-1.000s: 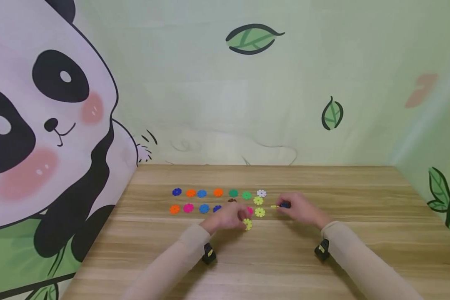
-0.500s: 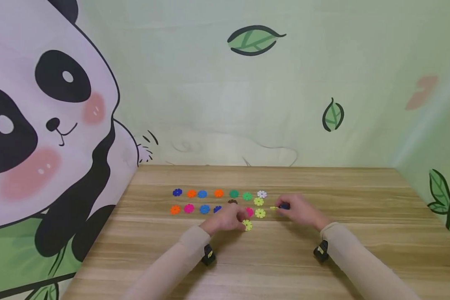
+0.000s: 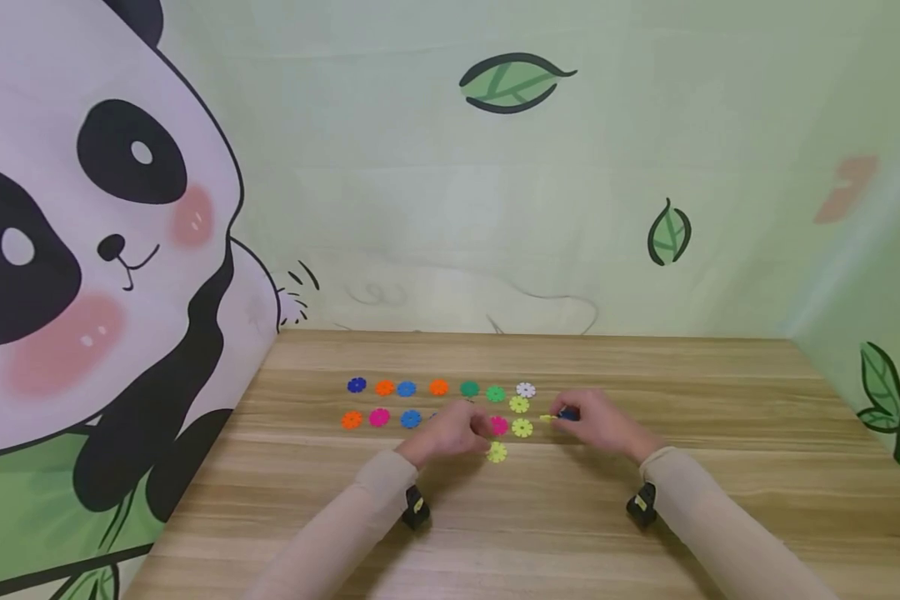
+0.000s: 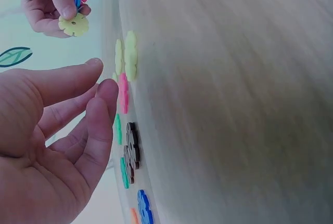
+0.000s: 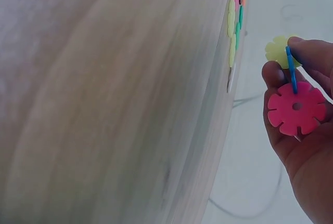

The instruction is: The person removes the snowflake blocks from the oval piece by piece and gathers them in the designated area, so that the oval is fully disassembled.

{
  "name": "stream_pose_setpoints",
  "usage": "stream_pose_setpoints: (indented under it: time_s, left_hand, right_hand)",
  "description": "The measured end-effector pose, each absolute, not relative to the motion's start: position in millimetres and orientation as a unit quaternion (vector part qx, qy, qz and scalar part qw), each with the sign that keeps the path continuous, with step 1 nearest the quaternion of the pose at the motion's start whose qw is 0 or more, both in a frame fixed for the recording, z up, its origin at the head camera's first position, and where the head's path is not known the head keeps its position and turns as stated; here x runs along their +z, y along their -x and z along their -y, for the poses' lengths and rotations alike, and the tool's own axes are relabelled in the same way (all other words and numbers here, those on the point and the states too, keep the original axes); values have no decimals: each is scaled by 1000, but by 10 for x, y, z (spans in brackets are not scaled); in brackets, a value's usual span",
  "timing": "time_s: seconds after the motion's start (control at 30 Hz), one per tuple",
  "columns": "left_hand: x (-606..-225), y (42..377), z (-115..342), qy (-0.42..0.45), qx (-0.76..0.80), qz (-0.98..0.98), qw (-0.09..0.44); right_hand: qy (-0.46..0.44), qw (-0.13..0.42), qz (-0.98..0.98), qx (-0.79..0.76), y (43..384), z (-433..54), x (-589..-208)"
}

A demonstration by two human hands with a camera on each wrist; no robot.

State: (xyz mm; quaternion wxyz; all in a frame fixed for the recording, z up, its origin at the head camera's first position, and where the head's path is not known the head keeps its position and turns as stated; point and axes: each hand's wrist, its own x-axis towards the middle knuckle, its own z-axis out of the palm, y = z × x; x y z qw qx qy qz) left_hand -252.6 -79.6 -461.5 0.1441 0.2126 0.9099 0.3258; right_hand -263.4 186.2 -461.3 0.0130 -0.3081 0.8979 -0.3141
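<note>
My right hand (image 3: 600,421) is raised over the table to the right of the rows. It pinches a small joined chain of plastic snowflake discs: a yellow disc (image 5: 278,50), a blue disc (image 5: 291,70) seen edge-on, and a pink disc (image 5: 296,108). My left hand (image 3: 453,432) hovers over the lower row with nothing between its fingers, thumb and fingertips loosely bent in the left wrist view. Just off its fingertips, a loose yellow disc (image 3: 497,452) lies on the table. Part of the lower row is hidden under the left hand.
Two rows of loose discs lie on the wooden table (image 3: 570,533). A white disc (image 3: 525,389) ends the upper row, and two yellow discs, one being this yellow disc (image 3: 522,427), lie near the right end. A panda-painted wall (image 3: 390,167) stands behind.
My left hand has drawn slightly left, away from the nearest yellow disc, which its fingertips overlapped before. My right hand stays nearly still with its joined discs. The head view has shifted slightly.
</note>
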Motion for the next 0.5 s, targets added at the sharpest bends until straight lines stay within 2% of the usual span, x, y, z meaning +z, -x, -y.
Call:
stream_pose_setpoints:
  time_s: [0.5]
  left_hand:
    - [-4573,2535,590,-224,371,-894,112]
  right_hand:
    - [327,11,-889,-320,2656,-1767,-4651]
